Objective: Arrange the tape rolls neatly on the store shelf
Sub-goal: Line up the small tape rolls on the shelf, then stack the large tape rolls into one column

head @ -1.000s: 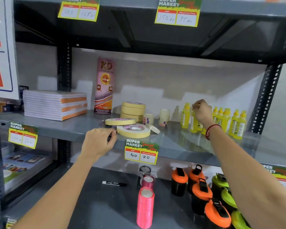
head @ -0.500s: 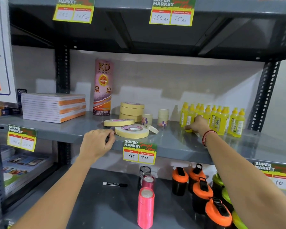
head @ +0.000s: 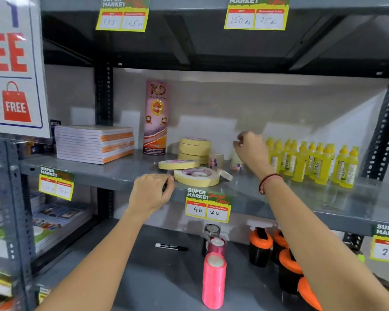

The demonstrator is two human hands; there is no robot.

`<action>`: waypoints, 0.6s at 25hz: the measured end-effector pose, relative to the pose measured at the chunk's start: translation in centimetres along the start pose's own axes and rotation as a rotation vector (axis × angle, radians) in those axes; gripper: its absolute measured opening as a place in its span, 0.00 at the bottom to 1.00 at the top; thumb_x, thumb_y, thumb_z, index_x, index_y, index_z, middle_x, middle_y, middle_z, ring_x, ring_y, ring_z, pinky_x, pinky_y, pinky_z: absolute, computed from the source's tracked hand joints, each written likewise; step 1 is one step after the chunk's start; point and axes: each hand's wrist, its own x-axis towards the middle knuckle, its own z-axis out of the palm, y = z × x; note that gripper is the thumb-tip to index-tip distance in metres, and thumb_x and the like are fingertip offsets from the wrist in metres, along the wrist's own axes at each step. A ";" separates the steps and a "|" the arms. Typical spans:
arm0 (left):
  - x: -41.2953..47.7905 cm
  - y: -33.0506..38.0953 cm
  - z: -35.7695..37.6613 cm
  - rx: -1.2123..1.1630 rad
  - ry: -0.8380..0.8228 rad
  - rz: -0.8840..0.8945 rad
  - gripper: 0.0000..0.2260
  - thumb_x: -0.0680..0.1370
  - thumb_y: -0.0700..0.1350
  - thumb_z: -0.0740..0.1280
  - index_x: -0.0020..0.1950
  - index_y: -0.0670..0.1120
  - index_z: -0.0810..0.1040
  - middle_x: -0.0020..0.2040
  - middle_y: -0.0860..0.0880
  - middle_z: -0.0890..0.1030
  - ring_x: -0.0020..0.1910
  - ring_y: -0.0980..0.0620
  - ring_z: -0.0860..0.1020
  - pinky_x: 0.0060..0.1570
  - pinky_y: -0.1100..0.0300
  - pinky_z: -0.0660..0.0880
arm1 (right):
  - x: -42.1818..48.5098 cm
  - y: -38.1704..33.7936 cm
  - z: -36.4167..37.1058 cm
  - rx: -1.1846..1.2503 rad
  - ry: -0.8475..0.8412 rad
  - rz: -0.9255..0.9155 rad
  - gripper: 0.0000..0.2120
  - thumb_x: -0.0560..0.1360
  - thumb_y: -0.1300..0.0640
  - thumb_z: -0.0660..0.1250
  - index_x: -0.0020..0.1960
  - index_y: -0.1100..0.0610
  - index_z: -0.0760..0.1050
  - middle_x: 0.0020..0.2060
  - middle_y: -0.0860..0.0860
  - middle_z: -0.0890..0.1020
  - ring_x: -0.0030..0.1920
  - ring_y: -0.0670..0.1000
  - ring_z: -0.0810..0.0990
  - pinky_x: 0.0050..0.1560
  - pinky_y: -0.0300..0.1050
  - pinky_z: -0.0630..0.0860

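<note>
Since half a second ago the right hand (head: 249,149) has left the yellow bottles (head: 310,160) for the small tape rolls (head: 235,160) at the back; whether it grips one I cannot tell. Nearest, the left hand (head: 152,191) curls loosely, empty, at the shelf edge (head: 112,182), just beside a flat masking tape roll (head: 197,176). Behind stands a stack of rolls (head: 195,150). Light, stiff paper rings, probably best pinched by the rim.

This is a shop: a grey metal shelf (head: 126,173) carries "SUPER MARKET" price tags (head: 208,206) on its front edge (one reads 40 and 20). Above its left end hangs a "FREE" offer sign (head: 14,70), and yellow bottles (head: 310,160) stand in rows on it to the right.
</note>
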 end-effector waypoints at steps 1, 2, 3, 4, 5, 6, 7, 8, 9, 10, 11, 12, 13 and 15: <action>0.0 0.0 -0.1 0.001 -0.006 -0.004 0.27 0.75 0.52 0.48 0.35 0.40 0.83 0.30 0.44 0.85 0.31 0.41 0.82 0.25 0.54 0.74 | -0.1 -2.2 0.8 0.138 -0.153 -0.123 0.14 0.76 0.56 0.64 0.57 0.63 0.77 0.54 0.60 0.82 0.56 0.60 0.79 0.56 0.50 0.77; 0.0 0.1 -0.1 -0.001 -0.011 -0.003 0.27 0.75 0.52 0.49 0.35 0.40 0.83 0.30 0.44 0.85 0.31 0.41 0.82 0.26 0.53 0.75 | -0.2 -4.0 1.4 0.244 -0.322 -0.226 0.15 0.76 0.56 0.65 0.59 0.63 0.77 0.56 0.58 0.82 0.58 0.57 0.79 0.58 0.46 0.75; 0.0 0.2 -0.2 -0.003 -0.018 0.000 0.27 0.75 0.52 0.49 0.35 0.40 0.83 0.31 0.43 0.85 0.32 0.41 0.82 0.26 0.53 0.76 | -0.5 -5.4 2.1 0.299 -0.488 -0.308 0.17 0.76 0.55 0.66 0.61 0.63 0.76 0.59 0.57 0.81 0.60 0.55 0.78 0.60 0.42 0.72; 0.0 0.2 -0.2 -0.002 -0.025 0.001 0.27 0.75 0.52 0.48 0.36 0.39 0.83 0.32 0.43 0.86 0.32 0.41 0.82 0.27 0.52 0.77 | -0.9 -6.2 2.8 0.310 -0.623 -0.366 0.18 0.76 0.55 0.66 0.63 0.63 0.75 0.61 0.57 0.79 0.62 0.54 0.76 0.61 0.40 0.70; 0.0 0.2 -0.3 0.001 -0.031 0.001 0.28 0.76 0.52 0.48 0.36 0.39 0.83 0.32 0.43 0.86 0.33 0.41 0.83 0.28 0.51 0.77 | -1.0 -6.5 3.5 0.304 -0.715 -0.409 0.19 0.76 0.55 0.66 0.64 0.63 0.74 0.63 0.57 0.78 0.63 0.53 0.75 0.61 0.39 0.68; -0.1 0.2 -0.3 0.002 -0.034 0.003 0.28 0.76 0.52 0.48 0.36 0.39 0.83 0.32 0.43 0.86 0.33 0.41 0.82 0.28 0.51 0.77 | -1.1 -6.5 4.1 0.305 -0.766 -0.429 0.19 0.76 0.55 0.66 0.64 0.63 0.74 0.63 0.56 0.78 0.62 0.52 0.75 0.60 0.35 0.68; 0.0 0.1 -0.2 -0.001 -0.036 0.004 0.27 0.76 0.52 0.49 0.36 0.40 0.83 0.32 0.43 0.85 0.33 0.41 0.82 0.28 0.51 0.76 | -1.0 -6.4 4.5 0.320 -0.786 -0.431 0.17 0.76 0.57 0.66 0.63 0.62 0.75 0.62 0.57 0.79 0.59 0.50 0.75 0.56 0.29 0.69; 0.0 0.1 -0.2 -0.005 -0.034 0.004 0.27 0.76 0.52 0.49 0.36 0.40 0.83 0.31 0.43 0.85 0.32 0.41 0.82 0.27 0.51 0.76 | -0.8 -6.3 4.9 0.340 -0.784 -0.427 0.16 0.76 0.58 0.66 0.61 0.62 0.76 0.60 0.58 0.79 0.56 0.49 0.76 0.51 0.25 0.70; 0.0 0.0 -0.1 -0.006 -0.029 0.003 0.26 0.76 0.52 0.49 0.36 0.40 0.83 0.31 0.44 0.85 0.32 0.41 0.82 0.27 0.51 0.76 | -0.4 -6.2 5.0 0.357 -0.777 -0.429 0.14 0.76 0.59 0.66 0.60 0.62 0.77 0.59 0.59 0.80 0.53 0.48 0.75 0.47 0.26 0.71; 0.0 -0.1 0.0 -0.004 -0.020 0.003 0.26 0.76 0.51 0.49 0.36 0.40 0.83 0.31 0.44 0.85 0.32 0.42 0.82 0.26 0.51 0.76 | 0.2 -6.1 4.9 0.366 -0.757 -0.434 0.14 0.76 0.59 0.66 0.59 0.63 0.78 0.58 0.60 0.81 0.52 0.48 0.75 0.47 0.30 0.72; -0.1 -0.2 0.2 0.000 -0.012 0.007 0.26 0.76 0.51 0.50 0.36 0.41 0.83 0.31 0.44 0.85 0.31 0.42 0.82 0.26 0.50 0.77 | 0.8 -6.1 4.8 0.395 -0.731 -0.437 0.14 0.76 0.59 0.66 0.59 0.63 0.78 0.57 0.61 0.81 0.51 0.48 0.75 0.46 0.31 0.72; -0.1 -0.3 0.4 0.002 -0.003 0.012 0.26 0.76 0.51 0.50 0.35 0.41 0.83 0.30 0.45 0.85 0.31 0.43 0.82 0.26 0.50 0.77 | 1.7 -6.1 4.5 0.464 -0.684 -0.427 0.14 0.76 0.59 0.65 0.60 0.64 0.77 0.57 0.62 0.80 0.50 0.48 0.74 0.45 0.29 0.72; -0.1 -0.4 0.6 0.002 0.008 0.017 0.25 0.77 0.51 0.50 0.35 0.41 0.83 0.30 0.45 0.85 0.30 0.43 0.82 0.25 0.50 0.77 | 2.6 -6.1 4.1 0.570 -0.624 -0.383 0.14 0.76 0.60 0.65 0.60 0.64 0.77 0.57 0.63 0.80 0.49 0.48 0.74 0.42 0.24 0.72; 0.0 -0.7 0.9 -0.004 0.039 0.027 0.24 0.76 0.50 0.52 0.34 0.41 0.83 0.30 0.45 0.85 0.29 0.44 0.82 0.24 0.52 0.77 | 4.8 -6.2 3.7 0.702 -0.461 -0.318 0.15 0.76 0.61 0.66 0.60 0.65 0.77 0.57 0.64 0.80 0.48 0.47 0.74 0.38 0.19 0.70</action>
